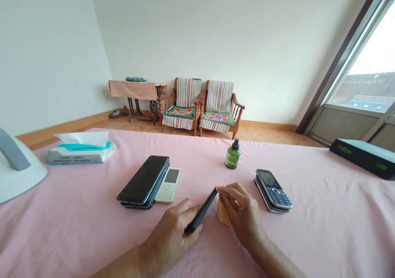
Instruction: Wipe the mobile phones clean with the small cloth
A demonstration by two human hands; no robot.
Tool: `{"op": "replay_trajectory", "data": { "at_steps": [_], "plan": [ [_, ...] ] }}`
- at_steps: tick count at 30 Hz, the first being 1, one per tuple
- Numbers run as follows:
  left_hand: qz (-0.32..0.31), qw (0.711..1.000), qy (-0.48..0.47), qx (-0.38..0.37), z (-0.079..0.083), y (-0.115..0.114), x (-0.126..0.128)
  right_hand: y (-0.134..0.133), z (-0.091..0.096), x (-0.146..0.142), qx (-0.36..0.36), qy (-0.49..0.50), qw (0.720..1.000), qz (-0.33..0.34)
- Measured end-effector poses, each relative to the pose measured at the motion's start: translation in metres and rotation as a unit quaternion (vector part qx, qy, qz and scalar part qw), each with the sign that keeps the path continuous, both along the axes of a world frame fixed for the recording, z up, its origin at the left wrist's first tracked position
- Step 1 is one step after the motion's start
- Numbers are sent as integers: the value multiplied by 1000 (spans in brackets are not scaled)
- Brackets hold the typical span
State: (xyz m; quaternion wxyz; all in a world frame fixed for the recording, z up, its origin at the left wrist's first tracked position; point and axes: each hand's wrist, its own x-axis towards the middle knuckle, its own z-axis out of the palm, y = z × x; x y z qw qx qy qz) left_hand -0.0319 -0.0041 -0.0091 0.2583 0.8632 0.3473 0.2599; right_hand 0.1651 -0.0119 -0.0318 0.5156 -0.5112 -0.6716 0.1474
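My left hand [175,232] is closed around the lower end of a dark mobile phone [202,211], which is turned edge-on and tilted above the pink cloth. A yellowish wiping cloth [224,214] hangs from the pinched fingers of my right hand [242,210], pressed against the phone's far end. Left of my hands, a large black smartphone [145,179] lies on top of another, with a white keypad phone [168,185] beside them. To the right, a dark blue keypad phone [274,191] rests on another phone. Beyond my hands stands a green spray bottle [233,155] with a black top.
A pink tablecloth [197,154] covers the table. At the left are a tissue pack [80,148] and a white-and-grey appliance [18,171]; a black box [364,156] lies at the right edge. Two wooden armchairs [200,105] and a cloth-covered sewing table [135,89] stand behind.
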Motion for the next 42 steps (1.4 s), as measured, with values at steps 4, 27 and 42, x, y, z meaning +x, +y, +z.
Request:
{"op": "replay_trajectory", "data": {
  "at_steps": [4,27,42],
  "plan": [
    [-6,1000,-5,-9,1,0,0,-11,0,-12,5,3,999,41],
    [-7,1000,-9,-13,4,-1,1,-11,14,-14,22,23,999,17],
    [-13,1000,-12,-18,1,0,0,1,1,-7,34,-46,998,-3]
  ]
}}
